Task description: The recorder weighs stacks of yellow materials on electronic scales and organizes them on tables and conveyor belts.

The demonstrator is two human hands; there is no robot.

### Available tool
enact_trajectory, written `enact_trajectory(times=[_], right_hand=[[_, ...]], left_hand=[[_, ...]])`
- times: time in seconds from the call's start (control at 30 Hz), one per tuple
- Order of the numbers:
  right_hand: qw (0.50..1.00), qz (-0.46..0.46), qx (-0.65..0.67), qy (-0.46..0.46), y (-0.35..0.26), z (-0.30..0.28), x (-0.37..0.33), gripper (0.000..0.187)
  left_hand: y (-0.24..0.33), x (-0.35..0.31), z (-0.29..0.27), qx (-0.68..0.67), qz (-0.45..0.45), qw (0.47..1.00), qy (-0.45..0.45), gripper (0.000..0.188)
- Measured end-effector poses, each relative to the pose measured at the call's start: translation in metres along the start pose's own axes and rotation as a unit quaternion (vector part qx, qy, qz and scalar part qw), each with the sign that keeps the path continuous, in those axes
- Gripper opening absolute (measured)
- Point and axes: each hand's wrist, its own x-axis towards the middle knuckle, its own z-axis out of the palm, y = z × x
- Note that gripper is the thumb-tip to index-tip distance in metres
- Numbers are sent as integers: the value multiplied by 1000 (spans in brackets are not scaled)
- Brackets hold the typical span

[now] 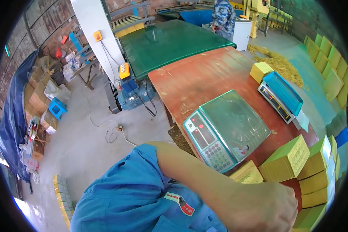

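My left arm, in a short blue sleeve, reaches across my body to the lower right. My left hand (265, 208) shows its back, with the fingers curled under; whatever they hold is hidden. Beside it stand stacks of yellow embossed paper: a small stack (248, 174) just above the wrist, a bigger block (286, 160) above the knuckles, and more bundles (313, 185) to the right. A digital counting scale (236, 125) with a bare, plastic-covered platform lies above my forearm, its red display lit. My right hand is not in view.
The reddish table (197, 81) bears a second scale with a blue tray (284, 92) and a yellow block (260, 72). Beyond lies a green-covered surface (170, 42). A person in camouflage (224, 19) stands at the back. A cable (125, 135) and a blue stool (57, 108) are at left.
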Motion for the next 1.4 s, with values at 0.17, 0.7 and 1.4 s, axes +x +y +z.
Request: enact_trajectory(times=[0.17, 0.7, 1.4], right_hand=[[984, -42, -99, 139, 15, -48, -66, 30], [900, -76, -266, 336, 12, -8, -152, 33], [854, -103, -285, 423, -14, 45, -166, 22]], left_hand=[[58, -23, -59, 43, 75, 995, 49, 15], [127, -83, -126, -58, 197, 947, 248, 14], [92, -97, -86, -269, 13, 960, 75, 15]])
